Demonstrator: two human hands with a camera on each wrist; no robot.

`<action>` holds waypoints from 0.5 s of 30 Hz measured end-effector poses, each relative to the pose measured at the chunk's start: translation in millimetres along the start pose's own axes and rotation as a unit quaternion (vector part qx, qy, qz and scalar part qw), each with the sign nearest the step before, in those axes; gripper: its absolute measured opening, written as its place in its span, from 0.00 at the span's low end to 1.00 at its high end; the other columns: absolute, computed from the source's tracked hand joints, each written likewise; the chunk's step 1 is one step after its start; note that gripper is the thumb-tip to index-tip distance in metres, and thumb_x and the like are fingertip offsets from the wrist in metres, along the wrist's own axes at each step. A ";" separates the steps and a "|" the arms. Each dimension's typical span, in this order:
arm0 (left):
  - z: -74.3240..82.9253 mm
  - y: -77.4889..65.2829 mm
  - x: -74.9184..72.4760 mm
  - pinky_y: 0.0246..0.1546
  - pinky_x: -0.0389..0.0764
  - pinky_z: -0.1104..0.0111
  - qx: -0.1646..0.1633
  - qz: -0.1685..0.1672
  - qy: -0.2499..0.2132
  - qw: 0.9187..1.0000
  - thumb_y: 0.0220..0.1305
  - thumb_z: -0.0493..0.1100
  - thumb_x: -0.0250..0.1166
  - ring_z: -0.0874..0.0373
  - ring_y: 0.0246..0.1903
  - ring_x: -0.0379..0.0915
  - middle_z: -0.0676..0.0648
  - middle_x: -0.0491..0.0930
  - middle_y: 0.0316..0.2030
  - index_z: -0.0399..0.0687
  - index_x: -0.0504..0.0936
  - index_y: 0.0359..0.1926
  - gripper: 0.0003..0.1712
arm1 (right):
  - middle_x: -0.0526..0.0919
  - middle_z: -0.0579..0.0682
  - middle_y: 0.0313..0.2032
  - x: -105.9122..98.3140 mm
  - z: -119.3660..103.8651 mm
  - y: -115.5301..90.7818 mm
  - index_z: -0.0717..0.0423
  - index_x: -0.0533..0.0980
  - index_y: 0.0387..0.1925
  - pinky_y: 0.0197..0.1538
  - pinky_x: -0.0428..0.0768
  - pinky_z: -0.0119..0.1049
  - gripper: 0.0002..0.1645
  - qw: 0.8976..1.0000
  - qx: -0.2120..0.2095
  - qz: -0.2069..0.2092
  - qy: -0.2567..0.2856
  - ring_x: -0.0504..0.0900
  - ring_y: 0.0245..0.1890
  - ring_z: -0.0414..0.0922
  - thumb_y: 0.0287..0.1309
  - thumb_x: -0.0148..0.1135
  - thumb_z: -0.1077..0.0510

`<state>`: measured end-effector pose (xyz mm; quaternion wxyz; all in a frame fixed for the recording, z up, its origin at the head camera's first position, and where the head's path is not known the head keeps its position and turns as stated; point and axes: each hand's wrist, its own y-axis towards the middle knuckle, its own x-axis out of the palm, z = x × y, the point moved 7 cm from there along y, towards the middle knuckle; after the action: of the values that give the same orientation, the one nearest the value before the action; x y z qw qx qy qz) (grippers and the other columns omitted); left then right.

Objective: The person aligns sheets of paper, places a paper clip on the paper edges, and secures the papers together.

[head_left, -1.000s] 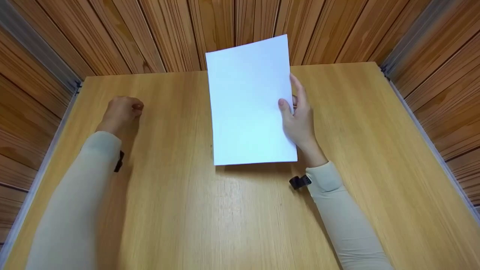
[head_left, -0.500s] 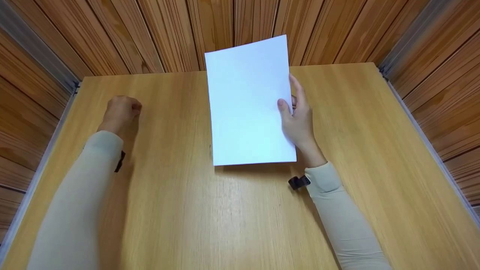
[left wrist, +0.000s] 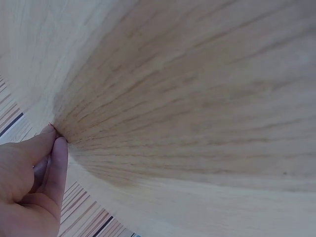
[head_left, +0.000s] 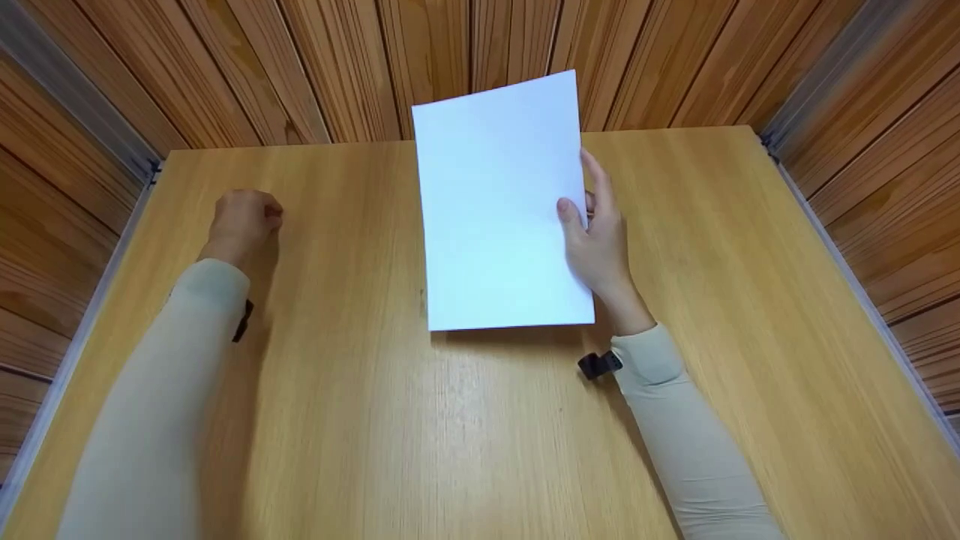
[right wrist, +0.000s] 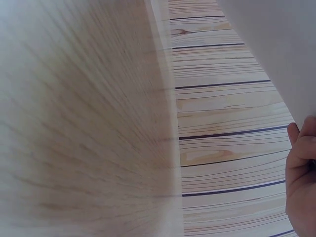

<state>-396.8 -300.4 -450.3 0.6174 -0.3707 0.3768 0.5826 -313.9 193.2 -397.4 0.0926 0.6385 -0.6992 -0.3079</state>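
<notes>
A plain white sheet of paper (head_left: 495, 217) is held up over the far middle of the table (head_left: 480, 420), its near edge casting a shadow on the wood. My right hand (head_left: 600, 240) grips its right edge, the thumb on the front face and the fingers behind, mostly hidden. In the right wrist view the sheet's shaded side (right wrist: 286, 39) shows at upper right, above the right hand (right wrist: 302, 173). Far left, my left hand (head_left: 241, 221) is at the table with fingers curled. In the left wrist view the left hand's (left wrist: 34, 182) thumb and finger meet at their tips; no held thing is discernible.
Wood-plank walls (head_left: 517, 45) enclose the table at the back and both sides. Grey metal strips (head_left: 840, 82) run along the corners. A small black wrist device (head_left: 600, 365) sits at the right cuff, another (head_left: 242, 321) at the left.
</notes>
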 end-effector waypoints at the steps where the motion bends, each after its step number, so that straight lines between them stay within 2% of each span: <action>1: 0.5 0.2 -0.3 0.56 0.80 0.44 0.000 0.002 -0.001 1.000 0.73 0.26 0.63 0.34 0.51 0.77 0.26 0.82 0.51 0.27 0.85 0.54 0.12 | 0.78 0.57 0.67 -0.1 -0.2 0.1 0.58 0.58 0.81 0.35 0.76 0.30 0.37 1.000 0.001 0.000 0.001 0.83 0.42 0.45 0.77 0.58 0.65; 6: 1.3 0.7 -1.6 0.56 0.81 0.44 0.001 0.006 -0.001 1.000 0.73 0.26 0.63 0.35 0.50 0.78 0.27 0.83 0.50 0.28 0.85 0.53 0.11 | 0.80 0.57 0.63 -0.5 -1.6 0.5 0.57 0.58 0.82 0.32 0.75 0.30 0.38 1.000 0.001 0.000 0.005 0.81 0.38 0.46 0.77 0.58 0.65; 12: -0.9 0.7 -0.7 0.51 0.81 0.47 -0.003 0.007 -0.004 1.000 0.73 0.28 0.64 0.39 0.45 0.75 0.30 0.82 0.47 0.31 0.83 0.49 0.07 | 0.75 0.56 0.69 0.1 -1.5 0.8 0.58 0.58 0.82 0.36 0.78 0.29 0.37 1.000 0.002 -0.001 -0.003 0.84 0.44 0.45 0.77 0.58 0.65; 15: -1.5 -0.1 0.7 0.49 0.80 0.50 -0.005 0.006 -0.012 1.000 0.73 0.28 0.64 0.41 0.43 0.74 0.31 0.82 0.46 0.33 0.82 0.48 0.05 | 0.77 0.57 0.68 -0.2 -0.3 0.3 0.58 0.58 0.82 0.36 0.78 0.29 0.37 1.000 0.006 -0.002 -0.010 0.84 0.45 0.46 0.78 0.57 0.65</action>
<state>-396.8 -301.4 -451.5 0.6160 -0.3648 0.3688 0.5928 -314.0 193.3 -397.0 0.0815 0.6373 -0.7006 -0.3103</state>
